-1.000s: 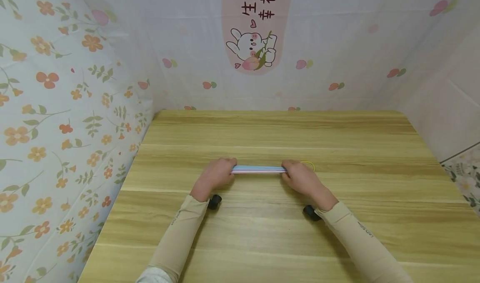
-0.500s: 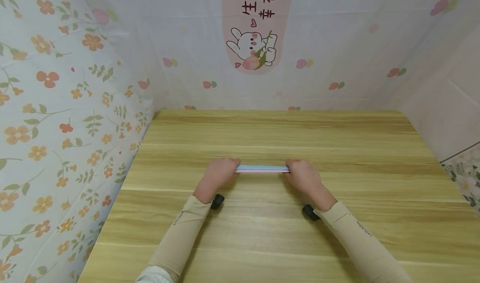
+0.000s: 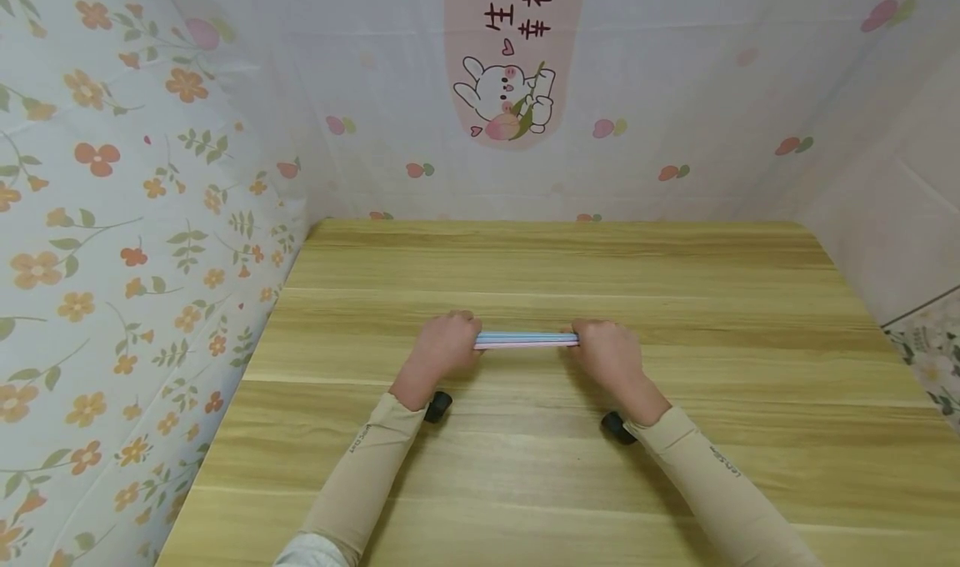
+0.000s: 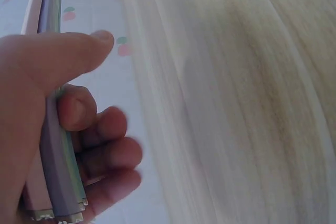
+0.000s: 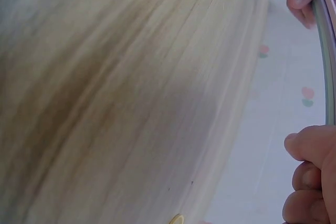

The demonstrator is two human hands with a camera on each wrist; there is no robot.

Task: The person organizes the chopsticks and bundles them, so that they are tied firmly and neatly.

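A bundle of long, slender pastel sticks (image 3: 525,340) in pink, purple, blue and green is held level above the table, between the two hands. My left hand (image 3: 444,346) grips its left end. In the left wrist view, my thumb and fingers close round the sticks (image 4: 59,177), whose uneven, gold-toned ends show below the palm. My right hand (image 3: 609,352) holds the other end, which it hides. The right wrist view shows curled fingers (image 5: 310,182) beside the sticks (image 5: 328,66), partly cut off by the frame.
Beneath the hands is a wood-grain table (image 3: 525,467). A white printed curtain (image 3: 375,92) hangs behind it, and a floral curtain (image 3: 97,300) hangs at the left. Part of a yellow loop (image 5: 178,219) shows at the right wrist view's bottom edge.
Both hands and the bundle have shifted slightly right since a second ago. A yellow loop beside the right hand is no longer visible in the head view.
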